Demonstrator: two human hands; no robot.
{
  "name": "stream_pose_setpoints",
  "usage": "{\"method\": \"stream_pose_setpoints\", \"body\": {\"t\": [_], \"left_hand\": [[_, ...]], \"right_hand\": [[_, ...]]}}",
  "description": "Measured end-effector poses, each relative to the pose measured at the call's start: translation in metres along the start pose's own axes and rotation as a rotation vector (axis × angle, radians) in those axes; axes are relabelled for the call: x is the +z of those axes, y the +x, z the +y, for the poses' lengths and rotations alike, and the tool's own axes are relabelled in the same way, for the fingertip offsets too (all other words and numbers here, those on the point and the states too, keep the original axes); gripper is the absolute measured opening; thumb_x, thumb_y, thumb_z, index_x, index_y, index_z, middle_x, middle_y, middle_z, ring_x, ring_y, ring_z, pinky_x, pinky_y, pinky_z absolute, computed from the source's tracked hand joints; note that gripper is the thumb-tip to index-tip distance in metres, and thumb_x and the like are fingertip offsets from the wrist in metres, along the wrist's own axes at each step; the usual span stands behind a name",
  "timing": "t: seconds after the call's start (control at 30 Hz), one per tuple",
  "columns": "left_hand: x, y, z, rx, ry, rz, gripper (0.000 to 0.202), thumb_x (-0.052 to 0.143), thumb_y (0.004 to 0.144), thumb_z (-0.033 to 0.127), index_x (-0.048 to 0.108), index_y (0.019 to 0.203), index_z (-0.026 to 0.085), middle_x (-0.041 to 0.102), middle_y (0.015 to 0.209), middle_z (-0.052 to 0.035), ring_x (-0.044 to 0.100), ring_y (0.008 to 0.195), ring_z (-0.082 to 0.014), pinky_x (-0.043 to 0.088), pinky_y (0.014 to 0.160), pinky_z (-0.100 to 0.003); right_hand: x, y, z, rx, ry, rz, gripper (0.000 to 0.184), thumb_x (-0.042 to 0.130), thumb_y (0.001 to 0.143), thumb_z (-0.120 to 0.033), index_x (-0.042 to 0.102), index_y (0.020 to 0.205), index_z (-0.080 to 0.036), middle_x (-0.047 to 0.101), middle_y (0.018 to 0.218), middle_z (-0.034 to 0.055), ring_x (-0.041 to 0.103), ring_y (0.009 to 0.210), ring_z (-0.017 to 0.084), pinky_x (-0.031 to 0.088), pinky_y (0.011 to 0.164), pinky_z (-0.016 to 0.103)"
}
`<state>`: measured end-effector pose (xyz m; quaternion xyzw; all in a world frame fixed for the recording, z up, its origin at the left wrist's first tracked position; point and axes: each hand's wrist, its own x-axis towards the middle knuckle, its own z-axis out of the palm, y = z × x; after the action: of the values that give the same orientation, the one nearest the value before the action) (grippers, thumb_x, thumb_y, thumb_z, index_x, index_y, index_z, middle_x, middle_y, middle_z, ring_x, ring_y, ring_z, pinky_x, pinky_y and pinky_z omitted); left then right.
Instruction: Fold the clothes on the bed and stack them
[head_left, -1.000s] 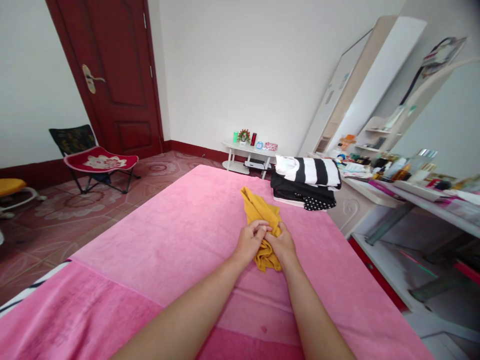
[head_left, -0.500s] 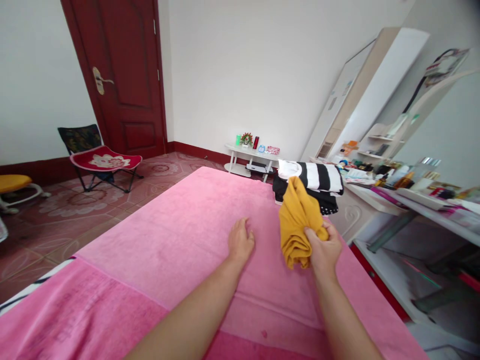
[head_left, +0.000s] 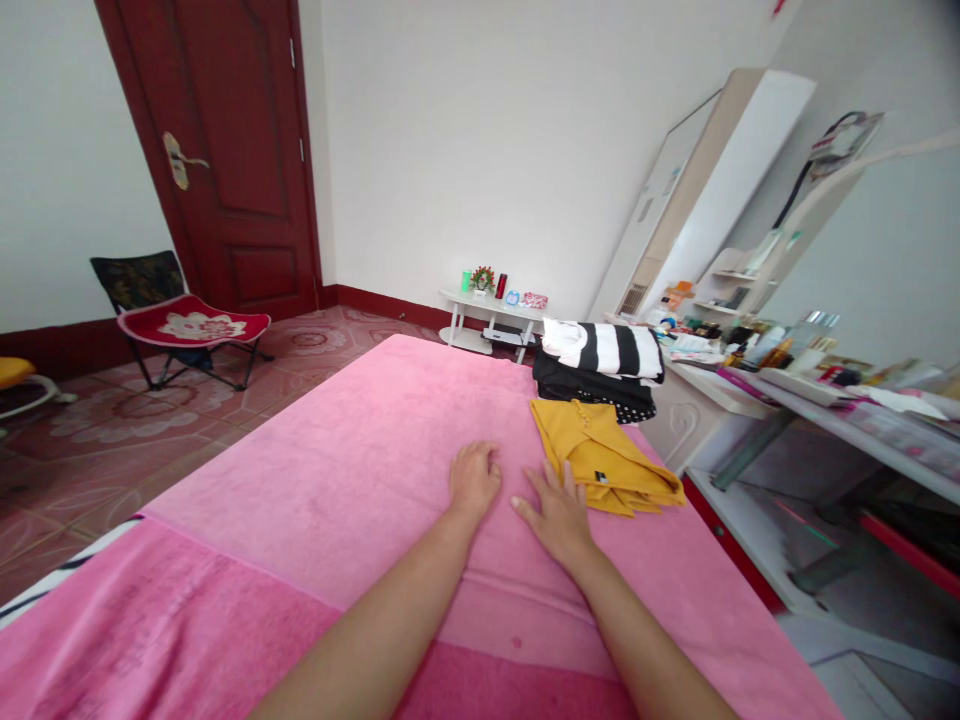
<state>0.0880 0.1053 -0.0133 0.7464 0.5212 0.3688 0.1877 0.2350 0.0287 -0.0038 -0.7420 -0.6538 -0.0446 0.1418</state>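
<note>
A folded mustard-yellow garment [head_left: 611,455] with a small dark label lies flat at the right side of the pink-covered bed [head_left: 337,450]. My right hand [head_left: 556,510] rests open at its left edge, fingers spread, the fingertips by the cloth. To the left of that, my left hand [head_left: 475,480] is on the pink cover with its fingers slightly curled and apart, holding nothing. Just behind the yellow garment sits a stack of folded clothes, with a black-and-white striped garment [head_left: 607,348] on top of black ones [head_left: 585,385], one dotted white.
A dressing table [head_left: 750,390] crowded with bottles stands along the right. Beyond the bed is a low white stand [head_left: 491,303] with a small plant. A red-seated folding chair [head_left: 195,325] stands near the dark red door [head_left: 240,170] at the left.
My right hand has let go of the yellow garment, which now lies on the bed before the stack. That hand has moved left, near my left hand, which has barely moved.
</note>
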Motion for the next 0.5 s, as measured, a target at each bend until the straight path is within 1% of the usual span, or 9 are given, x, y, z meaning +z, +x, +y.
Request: {"method": "stream_pose_setpoints", "body": {"t": [0.07, 0.13, 0.3, 0.5], "left_hand": [[-0.001, -0.003, 0.000, 0.064, -0.027, -0.050, 0.024, 0.052, 0.076, 0.013, 0.067, 0.094, 0.021, 0.066, 0.099, -0.0032, 0.056, 0.097, -0.0190, 0.040, 0.089, -0.030], [-0.001, -0.006, -0.001, 0.114, -0.071, -0.088, 0.022, 0.053, 0.076, 0.012, 0.069, 0.088, 0.022, 0.067, 0.095, -0.0016, 0.057, 0.095, -0.0174, 0.041, 0.088, -0.028], [0.000, -0.009, -0.002, 0.134, -0.123, -0.108, 0.023, 0.053, 0.075, 0.011, 0.070, 0.088, 0.022, 0.068, 0.095, -0.0004, 0.058, 0.093, -0.0153, 0.042, 0.087, -0.025], [0.000, -0.011, -0.003, 0.145, -0.140, -0.119, 0.023, 0.053, 0.075, 0.011, 0.070, 0.086, 0.021, 0.069, 0.093, 0.0002, 0.059, 0.091, -0.0146, 0.043, 0.085, -0.024]], "right_hand": [[0.011, -0.008, -0.014, -0.015, -0.013, -0.004, 0.054, 0.039, 0.088, -0.049, 0.045, 0.135, -0.023, 0.036, 0.145, 0.0126, 0.023, 0.136, 0.032, 0.013, 0.106, 0.059], [0.013, -0.011, -0.016, -0.007, -0.010, 0.012, 0.051, 0.038, 0.090, -0.044, 0.046, 0.134, -0.022, 0.038, 0.143, 0.0130, 0.030, 0.133, 0.029, 0.013, 0.106, 0.058], [0.006, -0.013, -0.004, -0.024, 0.091, 0.049, 0.041, 0.043, 0.088, -0.037, 0.055, 0.125, -0.024, 0.047, 0.137, 0.0091, 0.039, 0.128, 0.024, 0.016, 0.107, 0.051], [0.003, -0.015, -0.002, -0.020, 0.207, 0.068, 0.034, 0.047, 0.086, -0.032, 0.060, 0.115, -0.025, 0.053, 0.132, 0.0069, 0.044, 0.124, 0.023, 0.016, 0.108, 0.052]]}}
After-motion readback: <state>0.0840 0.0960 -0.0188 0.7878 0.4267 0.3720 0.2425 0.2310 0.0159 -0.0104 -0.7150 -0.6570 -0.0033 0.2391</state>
